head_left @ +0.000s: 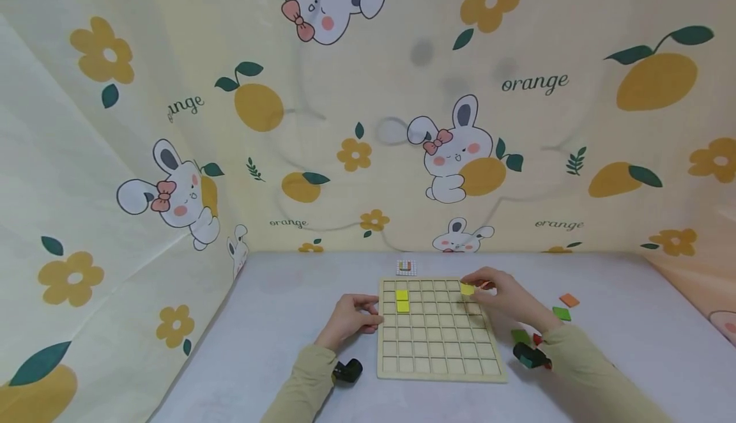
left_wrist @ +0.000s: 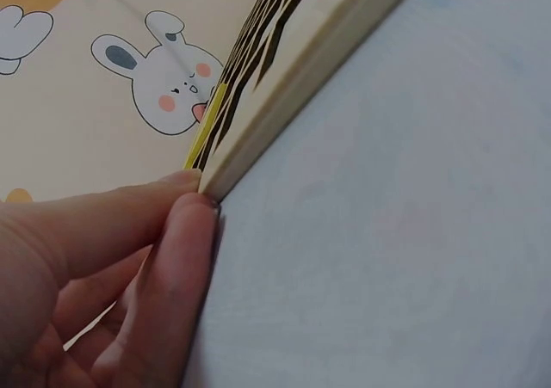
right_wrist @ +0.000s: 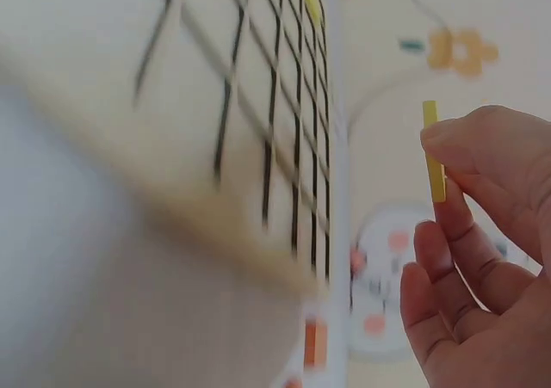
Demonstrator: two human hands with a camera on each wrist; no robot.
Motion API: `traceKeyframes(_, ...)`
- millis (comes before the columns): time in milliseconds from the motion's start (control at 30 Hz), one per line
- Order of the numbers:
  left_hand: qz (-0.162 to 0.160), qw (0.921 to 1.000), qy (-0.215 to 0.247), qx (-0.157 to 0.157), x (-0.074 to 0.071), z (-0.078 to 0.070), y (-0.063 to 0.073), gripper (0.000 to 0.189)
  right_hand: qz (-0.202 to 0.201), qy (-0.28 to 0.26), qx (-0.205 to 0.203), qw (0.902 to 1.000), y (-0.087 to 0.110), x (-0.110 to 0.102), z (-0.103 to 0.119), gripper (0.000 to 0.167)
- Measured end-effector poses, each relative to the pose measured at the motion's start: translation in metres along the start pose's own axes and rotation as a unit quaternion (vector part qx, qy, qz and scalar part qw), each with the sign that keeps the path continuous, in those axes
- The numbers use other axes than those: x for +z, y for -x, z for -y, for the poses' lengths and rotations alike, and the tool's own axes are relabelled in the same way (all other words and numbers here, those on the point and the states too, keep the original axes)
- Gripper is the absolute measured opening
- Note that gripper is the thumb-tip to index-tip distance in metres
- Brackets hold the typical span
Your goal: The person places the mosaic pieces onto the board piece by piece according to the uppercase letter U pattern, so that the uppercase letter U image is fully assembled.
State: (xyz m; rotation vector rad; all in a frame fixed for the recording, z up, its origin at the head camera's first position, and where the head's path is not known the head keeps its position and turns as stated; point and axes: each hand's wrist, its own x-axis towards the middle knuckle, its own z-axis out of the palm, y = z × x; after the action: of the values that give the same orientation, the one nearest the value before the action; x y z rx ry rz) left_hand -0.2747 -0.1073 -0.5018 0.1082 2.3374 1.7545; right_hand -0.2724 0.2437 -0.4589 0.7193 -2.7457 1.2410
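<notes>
A pale wooden grid board [head_left: 437, 332] lies on the table between both hands. Two yellow square tiles [head_left: 402, 307] sit one above the other in its upper left cells. My left hand [head_left: 352, 316] rests at the board's left edge; in the left wrist view its thumb [left_wrist: 185, 242] and index finger touch the rim. Over the board's upper right corner, my right hand [head_left: 501, 295] pinches another yellow tile [right_wrist: 435, 151] between thumb and fingertips. That tile stands on edge in the right wrist view, raised off the grid.
Behind the board lies a small card [head_left: 406, 268] with a coloured pattern on a grid. To the right are an orange tile [head_left: 569, 299], a green tile [head_left: 561, 314], another green tile [head_left: 520, 336] and red pieces partly hidden by the right wrist. A printed cloth [head_left: 368, 103] hangs behind.
</notes>
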Motion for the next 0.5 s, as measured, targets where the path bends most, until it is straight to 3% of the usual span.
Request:
traceKeyframes(233, -0.001, 1.0, 0.0, 0.001, 0.0, 0.002, -0.001, 0.05, 0.043, -0.038, -0.056, 0.9968, -0.014, 0.033, 0.026, 0.03)
traceKeyframes(500, -0.001, 1.0, -0.002, 0.002, 0.0, 0.002, -0.001, 0.049, 0.073, -0.055, -0.076, 0.9929, -0.028, 0.068, 0.045, 0.027)
